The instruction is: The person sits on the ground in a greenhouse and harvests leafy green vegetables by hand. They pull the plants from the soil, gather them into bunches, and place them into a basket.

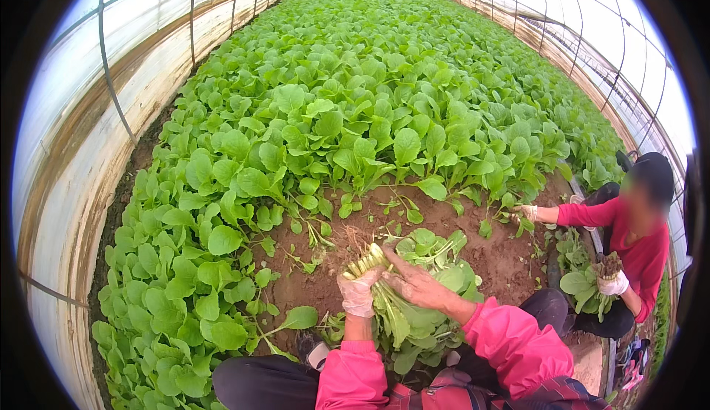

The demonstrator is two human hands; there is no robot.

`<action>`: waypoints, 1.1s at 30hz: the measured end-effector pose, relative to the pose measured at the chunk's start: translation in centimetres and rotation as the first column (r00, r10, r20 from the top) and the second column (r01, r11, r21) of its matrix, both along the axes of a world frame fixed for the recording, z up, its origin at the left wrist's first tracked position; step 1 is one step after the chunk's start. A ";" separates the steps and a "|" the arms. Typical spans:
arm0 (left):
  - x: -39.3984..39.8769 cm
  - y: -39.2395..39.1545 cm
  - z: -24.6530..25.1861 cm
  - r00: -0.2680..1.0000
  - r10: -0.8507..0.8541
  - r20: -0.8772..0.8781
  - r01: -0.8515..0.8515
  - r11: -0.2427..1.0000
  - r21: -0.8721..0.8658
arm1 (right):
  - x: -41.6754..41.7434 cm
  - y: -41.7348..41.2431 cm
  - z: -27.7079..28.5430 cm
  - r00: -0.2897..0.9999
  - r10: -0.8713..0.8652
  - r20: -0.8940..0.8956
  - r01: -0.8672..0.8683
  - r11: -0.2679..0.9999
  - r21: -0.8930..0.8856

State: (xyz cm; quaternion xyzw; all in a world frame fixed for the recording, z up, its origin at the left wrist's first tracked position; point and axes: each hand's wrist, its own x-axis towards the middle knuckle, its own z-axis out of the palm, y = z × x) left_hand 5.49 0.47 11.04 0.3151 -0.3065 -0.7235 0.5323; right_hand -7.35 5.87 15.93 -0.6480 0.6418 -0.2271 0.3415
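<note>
A bunch of leafy greens (391, 304) is held low in front of me, its pale stem ends and roots up and its leaves hanging toward my lap. My left hand (359, 293), in a thin whitish glove, wraps around the stems just below the root end. Bare and soiled, my right hand (419, 285) grips the same stems from the other side, with its forefinger reaching to the pale ends. Thin brown roots (354, 240) stick out beyond the stems. More pulled greens (455, 277) lie behind and beside my right hand.
Dense leafy plants (355, 88) fill the bed ahead and on the left. Bare brown soil (299, 293) lies close before me. On the right crouches a co-worker (643, 243), one gloved hand among plants, the other holding a bunch (593, 288). Plastic greenhouse walls (83, 188) flank the bed.
</note>
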 end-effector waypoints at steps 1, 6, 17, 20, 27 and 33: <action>-0.5 -0.2 -0.3 0.999 0.048 -0.017 -0.047 0.999 0.027 | 1.2 0.2 -0.4 0.998 -0.058 -0.026 0.058 0.998 -0.020; -1.1 0.4 1.2 0.974 0.003 -0.228 0.032 0.988 0.149 | 1.2 0.0 -1.1 0.983 -0.074 -0.167 0.055 0.992 -0.114; 2.0 -0.8 -2.2 0.971 -0.060 -0.232 0.074 0.996 0.051 | 1.1 0.5 2.0 0.990 0.107 -0.094 -0.124 0.972 -0.197; 2.8 -0.7 -2.1 0.964 -0.054 -0.261 0.084 0.991 0.107 | -1.5 -0.5 3.9 0.978 0.000 0.206 0.043 0.979 -0.202; 2.9 -1.9 -5.7 0.969 -0.059 -0.241 0.100 0.982 0.161 | -9.9 -3.0 -0.1 0.616 0.205 -0.760 -0.122 0.979 0.166; 3.4 -2.5 -7.6 0.957 -0.122 -0.263 0.187 0.953 0.237 | -12.6 -12.4 -6.4 0.554 0.165 -0.816 -0.329 0.944 -0.033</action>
